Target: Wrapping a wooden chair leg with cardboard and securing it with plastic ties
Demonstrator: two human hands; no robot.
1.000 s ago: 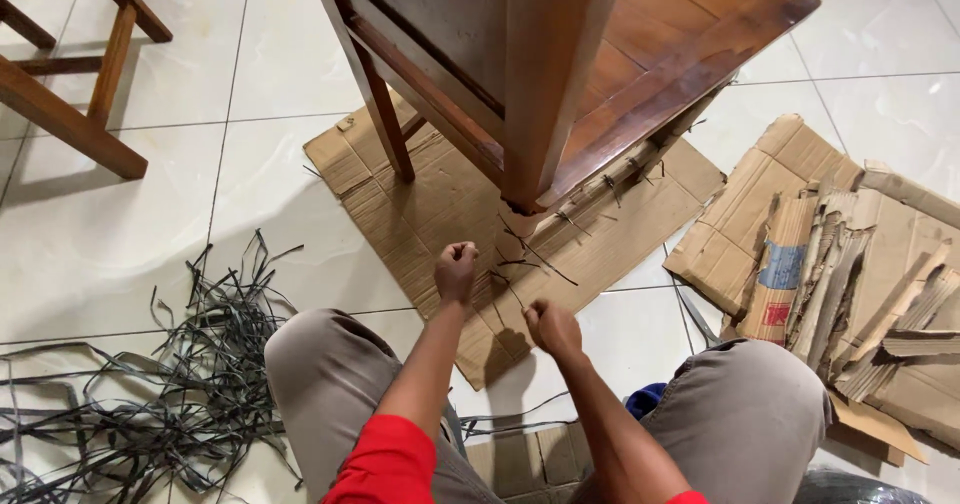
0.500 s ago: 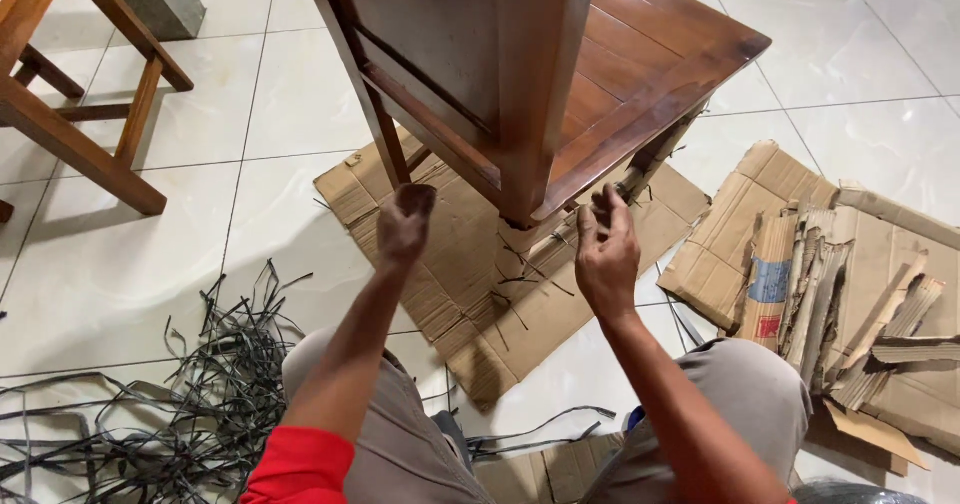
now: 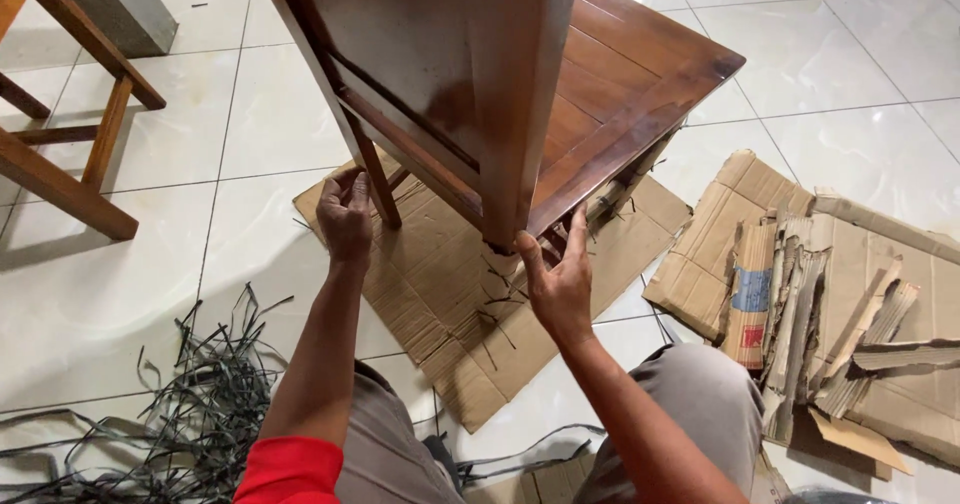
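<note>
A dark wooden chair (image 3: pixel 560 94) lies tipped on a flattened sheet of cardboard (image 3: pixel 450 294) on the tiled floor (image 3: pixel 850 54), its seat panel facing up and right and its upper parts cut off by the top edge of the view. The left hand (image 3: pixel 346 216) rests against a thin chair leg (image 3: pixel 375 169) near where it meets the cardboard; the fingers curl toward the leg, but whether the grip is closed around it cannot be told from this angle. The right hand (image 3: pixel 560 282) is open, fingers spread, with the fingertips touching the lower corner of the chair where the broad post meets the seat edge. Open floor lies above and to the right of the chair and between the chair and the left hand's side, giving room there. Short dark strips lie scattered on the cardboard under the chair's corner, partly hidden by it. A tangle of dark strapping (image 3: pixel 170 404) spreads over the floor at lower left, running out of view. At right sits a heap of torn cardboard pieces (image 3: pixel 830 304), close beside the person's right knee and crowding that side. A lighter wooden frame (image 3: pixel 70 154) stands at upper left, well apart, cut off by the edge.
</note>
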